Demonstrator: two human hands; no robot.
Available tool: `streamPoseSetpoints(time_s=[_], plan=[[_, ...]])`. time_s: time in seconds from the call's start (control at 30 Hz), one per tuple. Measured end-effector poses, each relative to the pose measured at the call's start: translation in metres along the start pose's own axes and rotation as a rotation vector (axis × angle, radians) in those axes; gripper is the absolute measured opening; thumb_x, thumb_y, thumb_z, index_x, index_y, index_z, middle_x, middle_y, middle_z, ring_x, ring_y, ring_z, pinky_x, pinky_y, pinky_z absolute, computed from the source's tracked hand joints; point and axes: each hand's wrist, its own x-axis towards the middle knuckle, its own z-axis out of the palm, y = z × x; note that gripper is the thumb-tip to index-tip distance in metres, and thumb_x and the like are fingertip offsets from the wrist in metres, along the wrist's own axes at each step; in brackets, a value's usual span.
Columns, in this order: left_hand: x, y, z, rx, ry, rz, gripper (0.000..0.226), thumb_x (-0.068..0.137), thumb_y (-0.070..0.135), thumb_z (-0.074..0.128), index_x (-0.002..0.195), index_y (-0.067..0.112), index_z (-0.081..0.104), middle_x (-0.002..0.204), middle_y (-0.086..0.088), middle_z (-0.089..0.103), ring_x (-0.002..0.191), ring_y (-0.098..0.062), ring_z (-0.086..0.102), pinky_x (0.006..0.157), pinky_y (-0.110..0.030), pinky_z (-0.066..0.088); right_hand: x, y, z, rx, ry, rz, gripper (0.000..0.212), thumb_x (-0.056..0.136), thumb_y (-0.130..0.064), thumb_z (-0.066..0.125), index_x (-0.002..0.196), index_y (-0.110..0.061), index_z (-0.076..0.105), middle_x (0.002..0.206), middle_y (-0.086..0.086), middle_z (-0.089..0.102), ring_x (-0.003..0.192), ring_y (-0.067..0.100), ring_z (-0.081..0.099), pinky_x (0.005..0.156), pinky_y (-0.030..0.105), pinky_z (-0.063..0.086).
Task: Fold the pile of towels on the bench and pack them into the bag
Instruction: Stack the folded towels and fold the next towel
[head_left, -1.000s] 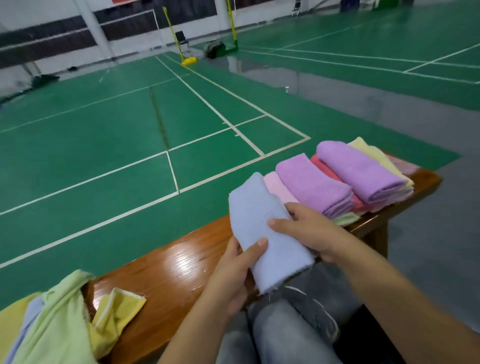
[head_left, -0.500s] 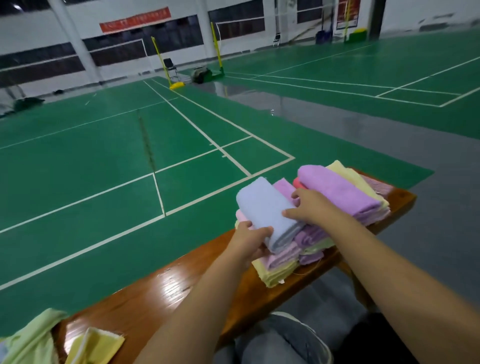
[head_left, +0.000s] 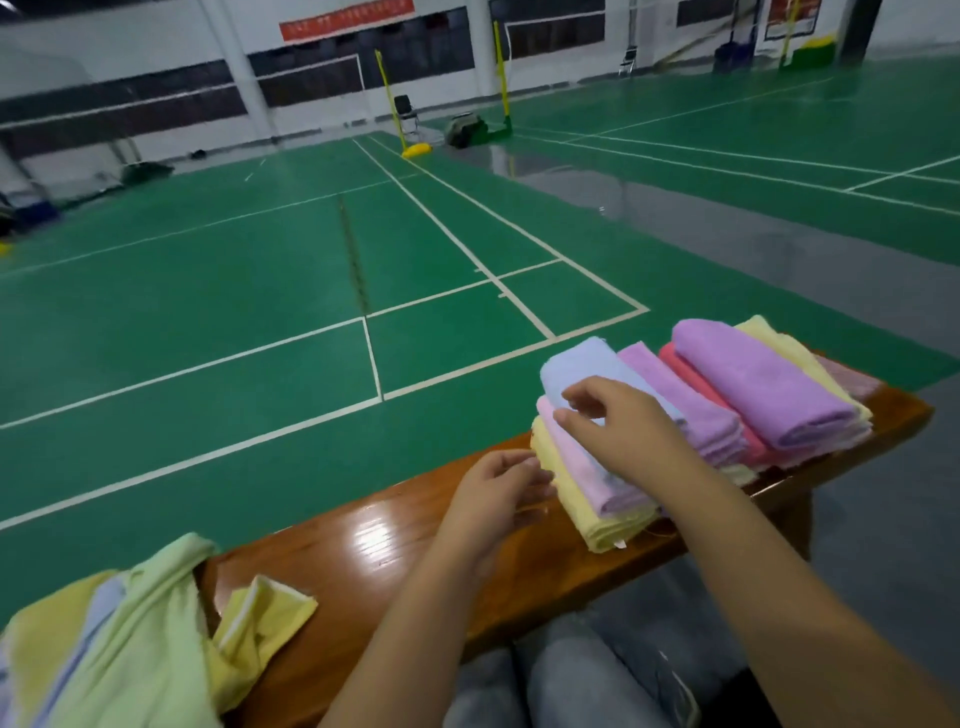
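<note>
On a glossy wooden bench (head_left: 374, 551) beside green badminton courts (head_left: 208, 312): folded towels overlapping in a row, light blue towel (head_left: 582, 364) atop pink (head_left: 587, 467) and yellow (head_left: 587, 504), purple ones (head_left: 758, 384) further right. Right hand (head_left: 618, 431) over the blue towel, fingers loosely bent; left hand (head_left: 493, 499) relaxed just beside the yellow towel's edge. At lower left, a loose heap of unfolded towels (head_left: 119, 649) in pale green, yellow and blue.

Indoor badminton hall: green lined courts (head_left: 260, 312)
</note>
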Motion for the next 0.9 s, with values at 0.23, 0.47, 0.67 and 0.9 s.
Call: streamPoseSetpoints(time_s=[0.23,0.47,0.67,0.9], plan=[[-0.046,-0.054,-0.095,-0.177,0.304,-0.061,0.007,0.097,0.012,0.054,0.103,0.012,0.057,0.090,-0.008,0.068,0.085,-0.022,0.066,0.082,-0.039,0.052,-0.045,-0.008,0.092,0.096,-0.250,0.011,0.017,0.092,-0.027,0.060,0.106,-0.020,0.065,0.093,-0.010,0.060,0.086,0.006,0.053,0.069,0.016,0.038],[-0.106,-0.119,-0.212,0.209,0.907,-0.058,0.015,0.091,0.020,0.061,0.105,0.017,0.063,0.108,-0.002,0.064,0.102,-0.018,0.060,0.087,-0.032,0.049,-0.080,-0.030,0.177,0.154,-0.543,-0.039,0.007,0.092,-0.027,0.060,0.099,-0.030,0.060,0.090,-0.016,0.059,0.085,0.001,0.055,0.061,0.013,0.038],[-0.135,-0.143,-0.264,0.553,1.321,-0.150,0.045,0.089,0.022,0.064,0.127,0.001,0.055,0.129,-0.016,0.056,0.123,-0.031,0.049,0.102,-0.039,0.038,-0.089,-0.045,0.204,0.174,-0.634,-0.037,0.006,0.091,-0.027,0.061,0.096,-0.029,0.063,0.092,-0.011,0.064,0.089,0.005,0.058,0.068,0.018,0.044],[-0.140,-0.147,-0.292,0.354,1.323,-0.279,0.022,0.090,0.020,0.061,0.106,0.006,0.057,0.096,-0.006,0.058,0.088,-0.022,0.053,0.070,-0.029,0.040,-0.093,-0.048,0.216,0.189,-0.672,-0.021,0.008,0.091,-0.027,0.061,0.098,-0.029,0.064,0.093,-0.010,0.066,0.090,0.007,0.061,0.081,0.029,0.052]])
